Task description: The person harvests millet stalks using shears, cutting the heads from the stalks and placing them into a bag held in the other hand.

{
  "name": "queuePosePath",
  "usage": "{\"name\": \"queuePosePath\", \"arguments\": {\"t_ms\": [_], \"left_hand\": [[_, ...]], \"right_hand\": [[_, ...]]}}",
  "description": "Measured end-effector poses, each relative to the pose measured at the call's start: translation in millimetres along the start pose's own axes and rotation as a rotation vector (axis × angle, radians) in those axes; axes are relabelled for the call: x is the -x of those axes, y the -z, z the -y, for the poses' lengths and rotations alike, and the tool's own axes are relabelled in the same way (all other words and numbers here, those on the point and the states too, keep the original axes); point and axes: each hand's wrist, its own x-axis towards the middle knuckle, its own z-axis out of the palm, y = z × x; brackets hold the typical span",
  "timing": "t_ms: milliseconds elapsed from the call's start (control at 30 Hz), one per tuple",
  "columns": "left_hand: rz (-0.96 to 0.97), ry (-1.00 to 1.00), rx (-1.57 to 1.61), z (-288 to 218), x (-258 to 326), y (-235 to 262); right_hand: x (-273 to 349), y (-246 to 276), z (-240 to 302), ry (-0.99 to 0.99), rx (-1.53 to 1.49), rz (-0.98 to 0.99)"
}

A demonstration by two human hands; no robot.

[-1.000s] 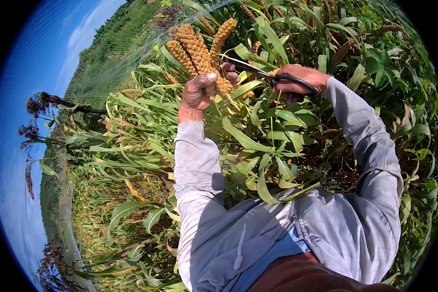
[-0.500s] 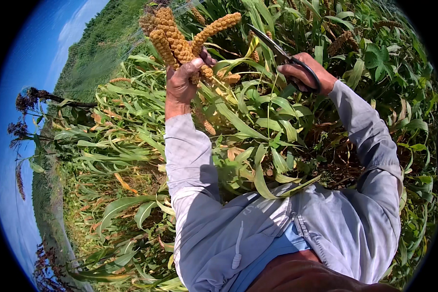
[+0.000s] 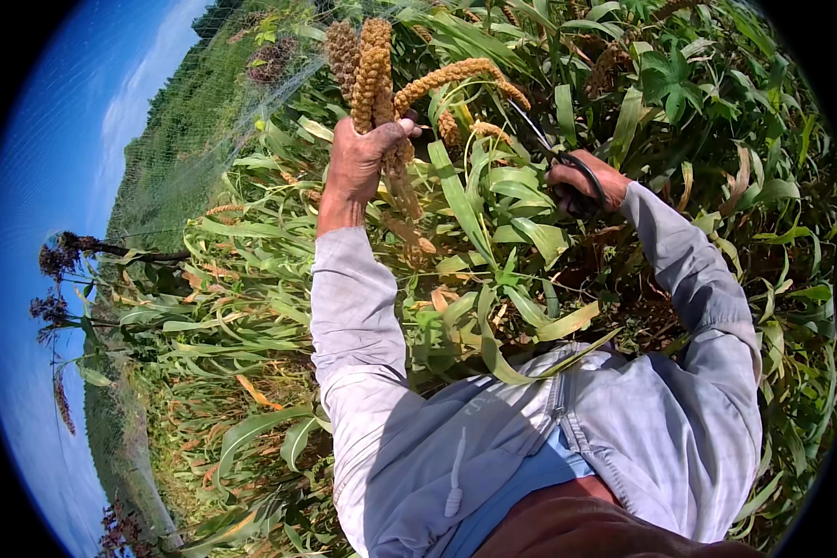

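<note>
- The left hand is closed, thumb across the front, around a bunch of seed heads; at least 3 stand clear of the grip, 2 upright and 1 bending away to the right.
- The right hand is wrapped around the dark handles of the scissors, with the blades pointing up and to the left; how far apart the blades stand I cannot tell.
- The bunch is in the upper middle of the view, above the leaves; more seed heads hang just below the left hand, and whether they are gripped too is unclear.
- Compared with 1 second ago, when the blades reached close to the left hand, the scissors are now well apart from that grip.
- The bending seed head has changed most: it stuck out fairly straight half a second ago, and now arches over, its end drooping by the blade tips. Contact there cannot be made out.
- For the work in hand, this suggests a pause between cuts, with the bunch secure.
</note>
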Motion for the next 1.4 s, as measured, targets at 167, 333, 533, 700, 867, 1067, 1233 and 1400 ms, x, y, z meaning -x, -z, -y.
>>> {"name": "queuePosePath", "arguments": {"t_ms": [167,333,533,700,867,1067,1233,1400], "left_hand": [[0.057,0.037,-0.026,13,-29,-19],[-0.014,0.020,-0.054,14,-56,-30],[0.069,0.056,-0.259,0,-75,-40],[0.087,0.080,-0.379,-3,-91,-42],[0.106,0.100,-0.449,0,-109,-39],[0.151,0.067,-0.423,-25,-101,-57],[0.255,0.137,-0.663,-32,-106,-67],[0.449,0.246,-1.358,-10,-114,-101]], "right_hand": [[-35,-13,3,-0.026,-0.235,0.094],[-73,-26,16,-0.024,-0.267,0.199],[-104,-37,33,0.023,-0.409,0.189],[-115,-44,38,0.053,-0.430,0.135],[-121,-42,37,0.102,-0.547,0.136],[-123,-41,45,0.134,-0.466,0.005],[-116,-60,18,0.344,0.152,-0.261],[-87,-74,32,0.255,0.365,-0.314]]}}
